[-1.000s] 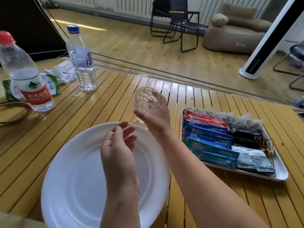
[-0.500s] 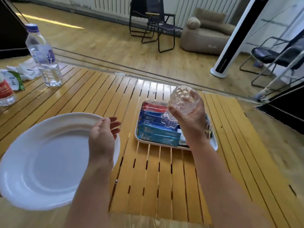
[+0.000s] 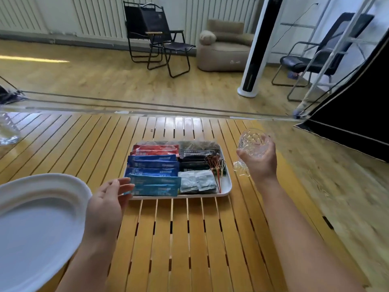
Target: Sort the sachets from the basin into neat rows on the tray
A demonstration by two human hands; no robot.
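A white tray (image 3: pixel 227 184) lies mid-table. It holds rows of sachets: red ones (image 3: pixel 155 149) at the back left, blue ones (image 3: pixel 153 165) in front of them, dark ones (image 3: pixel 194 159) on the right and grey packets (image 3: pixel 197 180) at the front right. The white basin (image 3: pixel 40 224) at the left shows nothing inside. My left hand (image 3: pixel 107 204) hovers between basin and tray, fingers apart, holding nothing. My right hand (image 3: pixel 260 161) holds a clear patterned glass (image 3: pixel 252 142) above the table, right of the tray.
A bundle of thin red-brown ties (image 3: pixel 216 165) lies along the tray's right side. A plastic water bottle (image 3: pixel 8 131) shows at the far left edge. The slatted wooden table (image 3: pixel 179 239) ends close to the right of my right hand. Chairs and a tower fan stand beyond.
My right hand has carried the glass from over the basin, across the tray, to its right side. My left hand has moved from the basin towards the tray's front left corner. The view has swung right.
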